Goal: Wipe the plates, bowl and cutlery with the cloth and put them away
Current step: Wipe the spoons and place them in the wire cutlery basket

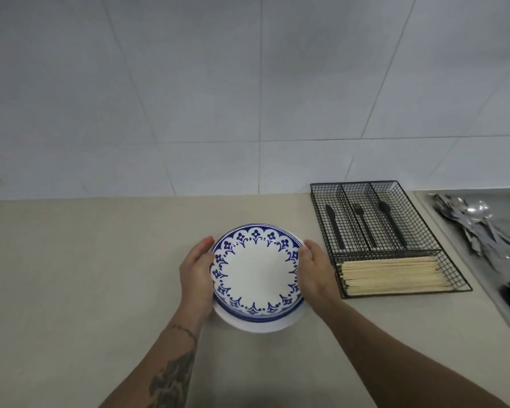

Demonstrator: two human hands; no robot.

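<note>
We are holding the blue-patterned plate [256,272] by its rim, our left hand [196,278] curling round its left edge and our right hand [317,272] curling round its right edge, both grips grasping it. It is sitting on a plain white plate [259,325] that is resting on the beige tabletop [86,275]. We are seeing no readable writing anywhere. Just to the right, a black wire cutlery tray [386,240] is holding 3 dark utensils [364,228] and a bundle of pale chopsticks [392,273]. Shiny metal cutlery [477,228] is lying in the sink [468,272] at the far right. Pale grey wall tiles [218,98] are rising behind.
</note>
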